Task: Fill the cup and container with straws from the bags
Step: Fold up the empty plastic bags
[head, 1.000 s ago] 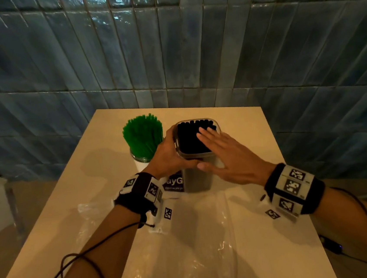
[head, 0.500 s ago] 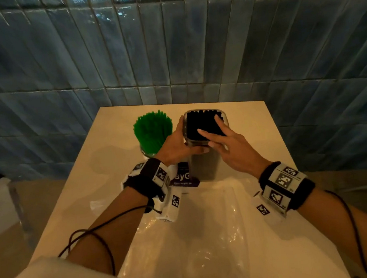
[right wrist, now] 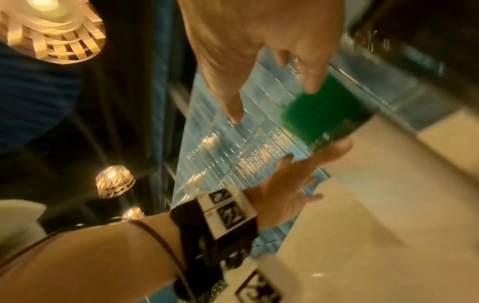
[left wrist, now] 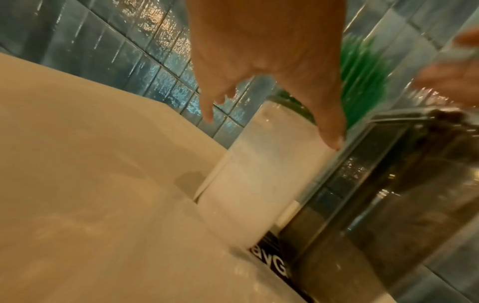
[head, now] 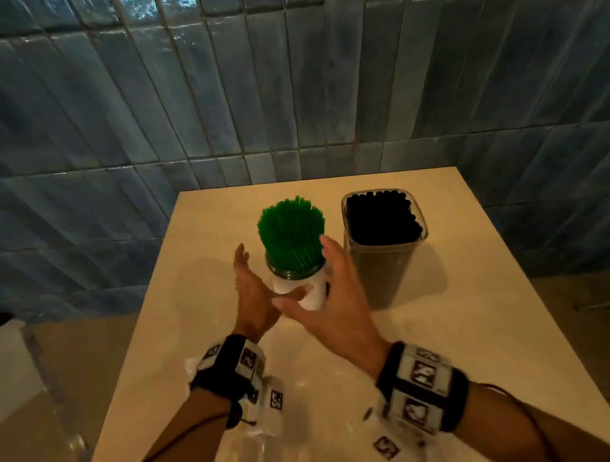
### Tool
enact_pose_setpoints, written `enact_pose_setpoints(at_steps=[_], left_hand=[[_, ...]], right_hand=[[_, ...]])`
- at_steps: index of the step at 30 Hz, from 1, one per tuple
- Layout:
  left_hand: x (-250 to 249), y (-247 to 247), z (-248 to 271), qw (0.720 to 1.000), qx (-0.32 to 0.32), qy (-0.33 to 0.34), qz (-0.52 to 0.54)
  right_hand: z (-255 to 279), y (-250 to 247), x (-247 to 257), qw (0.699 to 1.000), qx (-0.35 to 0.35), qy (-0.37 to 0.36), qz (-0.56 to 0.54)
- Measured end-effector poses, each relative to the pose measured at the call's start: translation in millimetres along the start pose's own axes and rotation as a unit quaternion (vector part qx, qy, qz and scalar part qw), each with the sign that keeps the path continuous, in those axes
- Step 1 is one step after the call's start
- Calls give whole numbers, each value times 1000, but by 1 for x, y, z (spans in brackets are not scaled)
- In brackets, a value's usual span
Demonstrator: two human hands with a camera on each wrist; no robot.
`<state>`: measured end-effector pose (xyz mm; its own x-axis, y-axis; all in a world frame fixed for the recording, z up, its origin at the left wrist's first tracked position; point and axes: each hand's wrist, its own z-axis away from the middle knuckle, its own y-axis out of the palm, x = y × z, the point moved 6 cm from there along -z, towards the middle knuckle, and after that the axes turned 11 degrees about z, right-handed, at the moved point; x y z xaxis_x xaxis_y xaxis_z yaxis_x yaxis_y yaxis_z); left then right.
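A white cup (head: 314, 294) packed with green straws (head: 290, 228) stands mid-table. Just right of it is a clear container (head: 390, 270) full of black straws (head: 381, 217). My left hand (head: 260, 284) is open at the cup's left side, fingers straight, thumb reaching across the cup's front. My right hand (head: 325, 281) is open at the cup's right front, thumb pointing left. Whether either hand touches the cup is unclear. In the left wrist view my left hand's fingers (left wrist: 329, 127) hang spread over the cup (left wrist: 259, 168). In the blurred right wrist view my right hand's fingers (right wrist: 233, 102) point toward the green straws (right wrist: 318, 116).
Clear plastic bags (head: 318, 444) lie flat on the beige table (head: 473, 307) under my wrists. A dark printed label (left wrist: 274, 256) lies at the container's foot. A blue tiled wall (head: 282, 101) stands right behind the table.
Both hands have left the container of black straws and moved left to either side of the green-straw cup. Their fingers have opened out.
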<state>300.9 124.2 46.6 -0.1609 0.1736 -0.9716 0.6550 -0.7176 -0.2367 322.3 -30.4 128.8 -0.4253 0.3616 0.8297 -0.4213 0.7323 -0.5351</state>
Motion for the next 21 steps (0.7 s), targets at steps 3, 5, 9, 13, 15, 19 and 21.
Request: enact_pose_setpoints(at_steps=[3, 5, 9, 13, 15, 19, 21], left_hand=[[1, 16, -16, 989, 82, -42, 114], [1, 21, -21, 983, 94, -41, 155], [1, 20, -18, 997, 56, 30, 30], [10, 19, -17, 997, 42, 39, 57], [11, 21, -18, 997, 44, 28, 60], [14, 22, -18, 997, 40, 20, 58], [14, 22, -19, 998, 36, 22, 52]], right_hand=[[-27, 32, -12, 995, -17, 84, -41], [-49, 38, -19, 989, -52, 115, -82], [-78, 32, -27, 984, -101, 121, -87], [-89, 19, -34, 985, -112, 85, -96], [-92, 14, -38, 984, -122, 67, -112], [-92, 25, -43, 989, -67, 59, -114], [-89, 33, -45, 991, -41, 77, -97]])
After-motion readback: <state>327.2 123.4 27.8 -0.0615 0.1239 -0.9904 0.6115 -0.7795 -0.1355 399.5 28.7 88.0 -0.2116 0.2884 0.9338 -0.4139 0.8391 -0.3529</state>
